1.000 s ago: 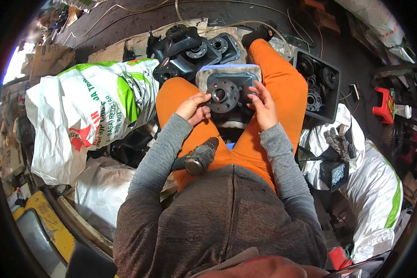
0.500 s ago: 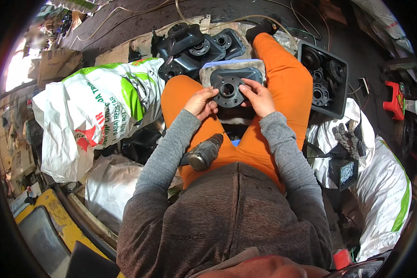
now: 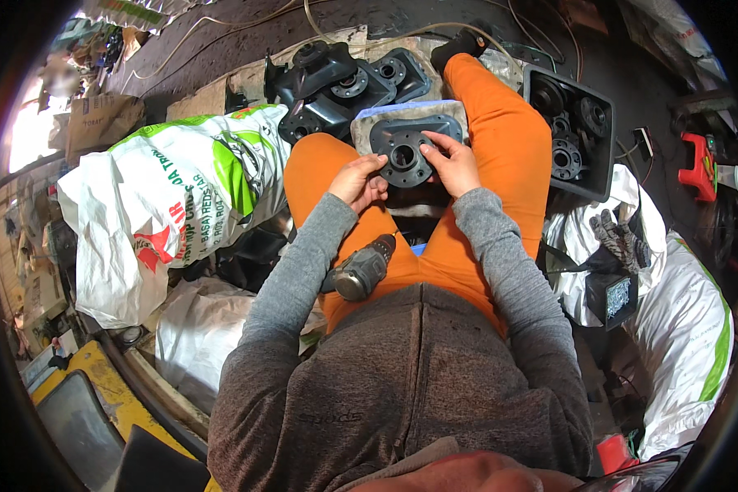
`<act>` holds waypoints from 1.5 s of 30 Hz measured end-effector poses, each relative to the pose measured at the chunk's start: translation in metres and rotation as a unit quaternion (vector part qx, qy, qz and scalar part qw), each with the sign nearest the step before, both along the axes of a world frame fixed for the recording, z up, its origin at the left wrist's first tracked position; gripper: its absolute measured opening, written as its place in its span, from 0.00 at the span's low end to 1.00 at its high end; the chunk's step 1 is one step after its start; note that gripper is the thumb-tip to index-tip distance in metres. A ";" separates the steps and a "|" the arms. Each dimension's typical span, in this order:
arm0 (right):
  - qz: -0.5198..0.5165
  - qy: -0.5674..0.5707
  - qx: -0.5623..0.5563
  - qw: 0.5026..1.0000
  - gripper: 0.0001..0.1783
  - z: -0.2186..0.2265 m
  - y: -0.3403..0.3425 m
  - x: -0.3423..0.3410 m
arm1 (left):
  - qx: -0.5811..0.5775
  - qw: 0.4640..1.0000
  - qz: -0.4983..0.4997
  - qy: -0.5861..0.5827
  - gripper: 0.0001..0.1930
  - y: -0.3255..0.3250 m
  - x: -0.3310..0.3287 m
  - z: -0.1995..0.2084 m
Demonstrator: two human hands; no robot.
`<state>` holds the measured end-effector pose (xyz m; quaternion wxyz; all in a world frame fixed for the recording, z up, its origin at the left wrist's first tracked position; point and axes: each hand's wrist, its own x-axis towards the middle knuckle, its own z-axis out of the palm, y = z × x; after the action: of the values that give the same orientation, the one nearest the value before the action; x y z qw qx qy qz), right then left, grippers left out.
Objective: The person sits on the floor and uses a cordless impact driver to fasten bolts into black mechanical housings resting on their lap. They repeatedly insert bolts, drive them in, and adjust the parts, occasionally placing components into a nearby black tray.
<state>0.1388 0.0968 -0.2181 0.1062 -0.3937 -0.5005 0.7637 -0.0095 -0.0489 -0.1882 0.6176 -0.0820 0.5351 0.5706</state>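
Note:
Between my knees is a round black flange (image 3: 404, 175) with a wide centre hole and small holes around its rim. My left hand (image 3: 358, 182) pinches its left edge. At its right edge, my right hand (image 3: 453, 162) has thumb and fingers closed on it. Just beyond the flange, a dark rectangular housing plate (image 3: 429, 127) rests on a padded block (image 3: 453, 110); the flange overlaps its near part, so I cannot tell whether they touch. A cordless drill (image 3: 362, 271) lies on my left thigh, its chuck pointing away from me.
Several black housings with flanges (image 3: 312, 74) lie beyond my left knee. A dark bin (image 3: 608, 156) holding more round flanges stands right of my right leg. White sacks (image 3: 180, 197) crowd the left side. A striped glove (image 3: 620, 239) and a red tool (image 3: 698, 168) lie to the right.
My right thumb and fingers have shifted slightly on the flange's right edge. The flange stays between both hands in nearly the same place.

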 end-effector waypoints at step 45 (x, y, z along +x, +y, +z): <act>-0.011 -0.107 0.267 0.958 0.15 -0.021 -0.010 -0.002 | -0.117 0.707 -0.422 0.555 0.21 -0.001 -0.030 0.167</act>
<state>0.1364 0.0869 -0.2388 0.1612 -0.4359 -0.6903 0.5545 -0.0394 -0.0501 -0.0216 0.3714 0.4120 0.8225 0.1257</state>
